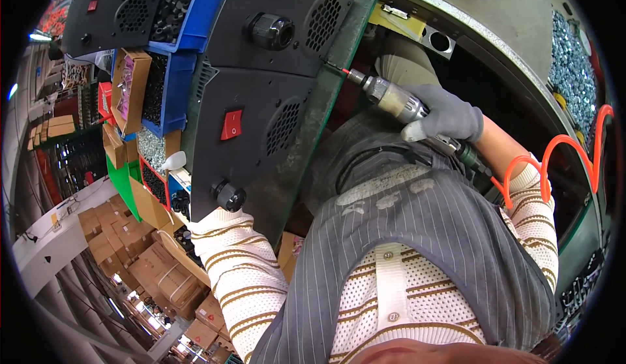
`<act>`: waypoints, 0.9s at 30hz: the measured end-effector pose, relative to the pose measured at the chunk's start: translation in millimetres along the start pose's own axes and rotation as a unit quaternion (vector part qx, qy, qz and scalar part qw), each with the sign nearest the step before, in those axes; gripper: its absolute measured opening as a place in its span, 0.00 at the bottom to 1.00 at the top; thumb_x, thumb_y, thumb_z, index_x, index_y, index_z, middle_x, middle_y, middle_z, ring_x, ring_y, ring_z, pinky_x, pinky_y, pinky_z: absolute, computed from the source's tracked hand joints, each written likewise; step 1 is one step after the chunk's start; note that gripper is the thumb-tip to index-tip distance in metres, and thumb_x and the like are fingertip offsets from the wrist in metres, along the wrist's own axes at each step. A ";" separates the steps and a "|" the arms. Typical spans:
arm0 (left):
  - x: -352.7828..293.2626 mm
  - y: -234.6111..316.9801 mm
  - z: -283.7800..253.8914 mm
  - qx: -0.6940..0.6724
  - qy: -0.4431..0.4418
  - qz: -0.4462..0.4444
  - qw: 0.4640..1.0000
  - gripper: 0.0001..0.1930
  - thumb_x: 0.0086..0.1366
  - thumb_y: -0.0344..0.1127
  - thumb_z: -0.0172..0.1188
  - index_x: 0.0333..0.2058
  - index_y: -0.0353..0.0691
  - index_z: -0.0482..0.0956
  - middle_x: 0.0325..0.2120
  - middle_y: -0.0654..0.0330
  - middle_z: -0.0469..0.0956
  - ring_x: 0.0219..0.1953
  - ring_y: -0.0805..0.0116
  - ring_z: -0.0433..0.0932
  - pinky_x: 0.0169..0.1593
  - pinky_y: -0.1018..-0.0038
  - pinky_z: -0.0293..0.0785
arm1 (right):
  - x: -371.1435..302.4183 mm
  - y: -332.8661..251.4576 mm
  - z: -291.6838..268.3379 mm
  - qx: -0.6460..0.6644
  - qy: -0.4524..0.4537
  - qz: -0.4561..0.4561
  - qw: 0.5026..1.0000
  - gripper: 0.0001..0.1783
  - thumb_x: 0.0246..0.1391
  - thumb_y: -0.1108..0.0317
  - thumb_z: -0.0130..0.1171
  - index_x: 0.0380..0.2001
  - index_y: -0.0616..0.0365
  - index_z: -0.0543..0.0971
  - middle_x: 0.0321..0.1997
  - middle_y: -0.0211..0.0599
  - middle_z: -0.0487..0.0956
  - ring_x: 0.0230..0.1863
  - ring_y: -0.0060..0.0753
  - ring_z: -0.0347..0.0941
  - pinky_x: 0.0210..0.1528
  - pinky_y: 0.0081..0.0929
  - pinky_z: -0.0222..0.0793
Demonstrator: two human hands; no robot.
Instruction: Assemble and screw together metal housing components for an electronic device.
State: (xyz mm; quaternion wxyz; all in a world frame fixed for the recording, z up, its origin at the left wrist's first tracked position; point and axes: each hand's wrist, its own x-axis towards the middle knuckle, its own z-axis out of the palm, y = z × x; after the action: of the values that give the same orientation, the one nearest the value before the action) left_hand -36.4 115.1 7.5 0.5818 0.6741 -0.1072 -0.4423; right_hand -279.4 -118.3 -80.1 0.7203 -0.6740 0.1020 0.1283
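My right hand (pixel 450 113), in a grey glove with a pale thumb tip, is wrapped round a pneumatic screwdriver (pixel 391 98). Its thin bit, with a red collar, points left to the edge of the black panels; whether the tip touches anything is unclear. One black panel (pixel 251 103) carries a red rocker switch (pixel 231 124), a honeycomb vent and a round black fitting (pixel 229 196). Beyond it lies a similar panel (pixel 280 21) with a cable gland (pixel 270 31). My left sleeve runs up to the nearer panel's lower end, where the panel hides my left hand.
An orange coiled air hose (pixel 554 143) trails from the screwdriver to the right. Blue bins (pixel 176 96) of black parts and a third panel (pixel 111 18) stand at left. Shiny screws (pixel 570 70) lie piled at far right. Cardboard boxes (pixel 163 276) are stacked lower left.
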 end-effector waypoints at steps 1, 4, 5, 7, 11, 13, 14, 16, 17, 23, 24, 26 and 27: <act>12.3 -7.0 4.9 -0.009 0.000 -0.003 1.000 0.17 0.68 0.43 0.48 0.43 0.35 0.75 0.28 0.63 0.72 0.29 0.74 0.69 0.32 0.78 0.66 | 3.0 2.3 -1.0 -0.011 0.002 0.012 1.000 0.29 0.37 0.56 0.70 0.40 0.61 0.73 0.30 0.31 0.73 0.32 0.24 0.68 0.37 0.24 0.65; -98.0 -24.0 23.2 -0.017 0.003 -0.018 1.000 0.17 0.68 0.43 0.48 0.43 0.36 0.75 0.30 0.62 0.73 0.31 0.72 0.71 0.35 0.77 0.67 | 3.8 2.5 -11.3 0.005 0.010 0.021 1.000 0.27 0.38 0.57 0.70 0.39 0.61 0.73 0.29 0.30 0.73 0.32 0.24 0.68 0.37 0.24 0.65; -136.3 -19.1 29.6 -0.018 0.025 -0.012 0.999 0.17 0.68 0.43 0.48 0.43 0.36 0.75 0.30 0.61 0.73 0.32 0.71 0.71 0.35 0.76 0.67 | 4.5 -7.8 -8.5 0.019 -0.008 0.006 1.000 0.27 0.39 0.57 0.70 0.38 0.62 0.73 0.29 0.30 0.73 0.32 0.24 0.68 0.36 0.24 0.65; 0.1 8.2 -36.4 -0.044 0.032 -0.015 0.998 0.17 0.67 0.43 0.48 0.44 0.36 0.75 0.32 0.60 0.74 0.33 0.70 0.72 0.37 0.76 0.68 | 11.4 -19.5 -4.5 -0.014 -0.016 0.027 0.999 0.27 0.39 0.56 0.70 0.38 0.62 0.73 0.29 0.30 0.73 0.32 0.24 0.68 0.36 0.24 0.65; 15.6 11.6 -43.0 -0.064 0.045 -0.027 0.997 0.17 0.67 0.43 0.49 0.44 0.36 0.75 0.34 0.59 0.76 0.36 0.68 0.74 0.40 0.74 0.70 | 20.5 -13.5 -11.2 -0.065 0.005 -0.013 0.998 0.27 0.39 0.56 0.70 0.38 0.63 0.73 0.29 0.31 0.73 0.32 0.23 0.68 0.36 0.24 0.64; 14.9 12.4 -44.4 -0.074 0.055 -0.025 0.995 0.17 0.67 0.43 0.49 0.45 0.36 0.75 0.35 0.58 0.76 0.37 0.67 0.75 0.41 0.73 0.71 | 18.2 -11.0 -14.3 -0.017 -0.012 -0.009 1.000 0.27 0.39 0.57 0.70 0.38 0.64 0.73 0.29 0.30 0.73 0.33 0.23 0.69 0.36 0.24 0.64; 14.9 12.3 -44.2 -0.079 0.058 -0.023 0.995 0.17 0.67 0.43 0.49 0.45 0.36 0.75 0.36 0.57 0.77 0.38 0.66 0.76 0.42 0.73 0.71 | 15.2 -10.5 -15.9 -0.039 -0.005 -0.006 0.999 0.27 0.38 0.58 0.70 0.38 0.63 0.73 0.29 0.30 0.73 0.33 0.23 0.69 0.37 0.24 0.64; 18.9 4.4 -35.0 -0.089 0.058 -0.015 0.994 0.17 0.67 0.43 0.49 0.45 0.36 0.75 0.37 0.56 0.78 0.39 0.65 0.77 0.44 0.72 0.72 | 9.6 -15.7 -17.2 -0.043 0.007 0.004 0.999 0.26 0.38 0.58 0.71 0.38 0.63 0.74 0.29 0.30 0.73 0.33 0.24 0.69 0.37 0.24 0.65; 24.5 1.8 -35.9 -0.096 0.058 -0.009 0.994 0.17 0.67 0.43 0.49 0.45 0.36 0.75 0.38 0.56 0.78 0.40 0.65 0.77 0.44 0.72 0.72 | 3.8 -21.6 -13.2 -0.027 0.009 0.009 1.000 0.26 0.38 0.58 0.71 0.38 0.62 0.74 0.29 0.29 0.73 0.33 0.24 0.69 0.37 0.24 0.65; 17.1 -49.4 -70.7 0.110 0.046 0.067 0.991 0.16 0.66 0.42 0.50 0.46 0.37 0.73 0.37 0.57 0.77 0.36 0.66 0.76 0.38 0.73 0.72 | -2.5 7.1 -3.3 -0.069 -0.026 0.055 0.996 0.32 0.39 0.50 0.69 0.42 0.62 0.74 0.35 0.39 0.76 0.38 0.31 0.73 0.42 0.29 0.66; -3.0 -61.4 -85.0 0.183 0.067 0.087 0.977 0.16 0.67 0.42 0.50 0.46 0.37 0.73 0.37 0.58 0.76 0.35 0.67 0.75 0.35 0.74 0.72 | -2.2 6.0 0.8 -0.065 -0.016 0.053 0.996 0.32 0.38 0.52 0.70 0.44 0.62 0.73 0.34 0.38 0.76 0.37 0.31 0.72 0.42 0.29 0.66; -44.9 -94.0 -109.1 0.325 0.104 0.125 0.932 0.15 0.67 0.42 0.50 0.45 0.38 0.72 0.35 0.59 0.75 0.31 0.68 0.74 0.29 0.75 0.71 | -0.1 13.7 5.6 -0.044 -0.004 0.048 0.998 0.35 0.38 0.55 0.70 0.48 0.61 0.72 0.34 0.38 0.76 0.38 0.32 0.72 0.43 0.29 0.66; -73.4 -111.5 -121.7 0.396 0.123 0.140 0.899 0.15 0.67 0.42 0.51 0.45 0.38 0.71 0.35 0.59 0.74 0.30 0.69 0.73 0.26 0.75 0.71 | -2.2 11.5 5.8 -0.045 0.003 0.050 0.998 0.35 0.38 0.55 0.70 0.48 0.61 0.72 0.34 0.38 0.76 0.38 0.32 0.72 0.43 0.29 0.66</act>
State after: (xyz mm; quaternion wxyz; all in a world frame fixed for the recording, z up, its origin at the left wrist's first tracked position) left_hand -33.0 280.9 -64.2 0.3316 0.8758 -0.2944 -0.1905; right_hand -285.4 -111.9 -89.9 0.6817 -0.6999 0.1325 0.1667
